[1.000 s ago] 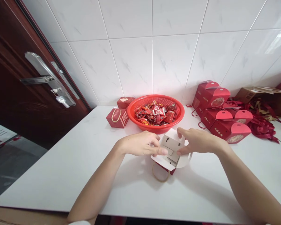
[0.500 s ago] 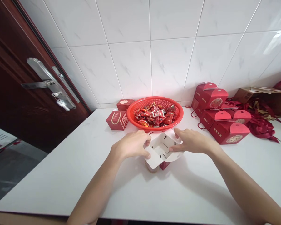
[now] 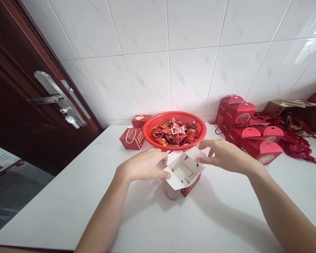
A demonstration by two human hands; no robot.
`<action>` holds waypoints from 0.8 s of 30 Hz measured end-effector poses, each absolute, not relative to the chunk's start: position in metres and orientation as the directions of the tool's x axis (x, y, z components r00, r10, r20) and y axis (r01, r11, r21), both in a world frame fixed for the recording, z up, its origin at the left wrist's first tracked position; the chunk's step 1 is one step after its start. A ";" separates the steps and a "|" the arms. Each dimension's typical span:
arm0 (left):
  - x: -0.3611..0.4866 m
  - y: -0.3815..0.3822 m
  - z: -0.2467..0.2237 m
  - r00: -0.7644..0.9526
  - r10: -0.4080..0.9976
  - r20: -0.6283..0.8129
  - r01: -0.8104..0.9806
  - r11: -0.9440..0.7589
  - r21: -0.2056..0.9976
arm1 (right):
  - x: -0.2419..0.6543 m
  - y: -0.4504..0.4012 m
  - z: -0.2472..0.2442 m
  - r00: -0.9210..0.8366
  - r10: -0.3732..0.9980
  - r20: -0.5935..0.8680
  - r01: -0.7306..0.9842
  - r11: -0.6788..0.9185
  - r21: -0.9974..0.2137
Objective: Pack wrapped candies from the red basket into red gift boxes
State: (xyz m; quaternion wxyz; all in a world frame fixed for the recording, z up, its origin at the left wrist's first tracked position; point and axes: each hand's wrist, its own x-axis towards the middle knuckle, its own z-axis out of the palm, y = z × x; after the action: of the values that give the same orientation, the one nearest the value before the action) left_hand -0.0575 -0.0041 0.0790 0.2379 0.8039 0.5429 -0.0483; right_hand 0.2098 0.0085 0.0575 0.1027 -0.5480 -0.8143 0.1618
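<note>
In the middle of the table stands a small red gift box (image 3: 191,187) with a white inside, its top flaps folded outward. The inside shows dark knots in the walls and nothing else. A thin cord handle (image 3: 171,196) hangs down at its front left. My left hand (image 3: 144,167) holds the left flap, thumb on its white face and fingers curled at its far edge. At the back right flap is my right hand (image 3: 221,154), thumb and fingers apart. Just behind the box lies a red plastic basket (image 3: 147,135) holding many red-wrapped candies (image 3: 173,131).
Closed red boxes (image 3: 133,138) stand left of the basket. Several red boxes with rounded tops (image 3: 255,147) are stacked at the right, beside dark red ribbons (image 3: 297,147) and a cardboard carton (image 3: 310,114). A tiled wall (image 3: 147,80) closes off the back; a dark door (image 3: 21,116) is at left.
My right hand has moved up and right off the front right flap, and that flap now hangs down. My left hand stays at the left flap.
</note>
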 end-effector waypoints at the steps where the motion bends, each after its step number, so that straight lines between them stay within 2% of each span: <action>1: -0.058 -0.005 0.081 0.401 0.855 -0.329 0.895 -0.290 0.338 | 0.212 0.009 0.059 -0.373 0.928 0.006 0.855 0.347 -0.385; 8: -0.065 -0.005 0.086 0.487 0.851 -0.196 0.832 -0.383 0.402 | 0.215 0.008 0.067 -0.364 0.930 0.050 0.835 0.349 -0.426; 14: -0.070 0.004 0.085 0.508 0.858 -0.081 0.805 -0.439 0.399 | 0.213 0.012 0.064 -0.371 0.923 0.098 0.792 0.370 -0.485; 18: -0.073 0.015 0.080 0.480 0.878 0.005 0.808 -0.444 0.389 | 0.211 0.021 0.061 -0.383 0.909 0.166 0.738 0.409 -0.536; 24: -0.069 0.044 0.049 0.392 0.903 0.178 0.789 -0.429 0.440 | 0.204 0.045 0.044 -0.397 0.856 0.332 0.611 0.516 -0.600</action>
State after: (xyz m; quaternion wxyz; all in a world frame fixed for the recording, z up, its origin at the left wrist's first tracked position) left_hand -0.0687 0.0436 0.0487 0.1433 0.8218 0.5146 0.1982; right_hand 0.2043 0.0450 0.0441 0.3128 -0.4514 -0.8126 0.1953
